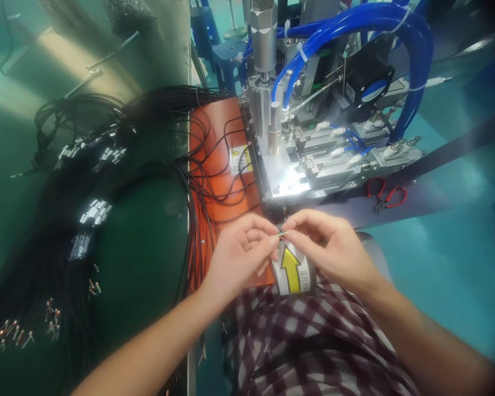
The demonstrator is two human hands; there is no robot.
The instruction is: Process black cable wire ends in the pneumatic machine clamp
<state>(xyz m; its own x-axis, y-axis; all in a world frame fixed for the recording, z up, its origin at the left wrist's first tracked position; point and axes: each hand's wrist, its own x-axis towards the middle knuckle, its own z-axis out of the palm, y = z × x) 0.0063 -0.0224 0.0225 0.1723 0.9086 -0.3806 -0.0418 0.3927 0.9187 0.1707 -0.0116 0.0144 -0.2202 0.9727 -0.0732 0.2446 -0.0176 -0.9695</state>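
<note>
Fingertip to fingertip, my two hands meet just in front of the machine. Thin wires (282,234), one yellowish-green and a reddish one, show between them. My left hand (240,250) is closed, thumb and forefinger pinching the wires from the left. On the other side my right hand (334,245) pinches them between thumb and forefinger. The fingers hide most of the wires. Black cables (231,190) lie over the orange sheet (218,165) beyond my left hand. Below the fingertips is a white label with a yellow arrow (291,269).
A metal machine (325,179) with thick blue hoses (423,60) stands ahead, its plate brightly lit. Red-handled pliers (386,197) lie at its right. On the green table (144,258) are bundles of black cables (58,187), some with shiny metal ends, others with bare wire ends.
</note>
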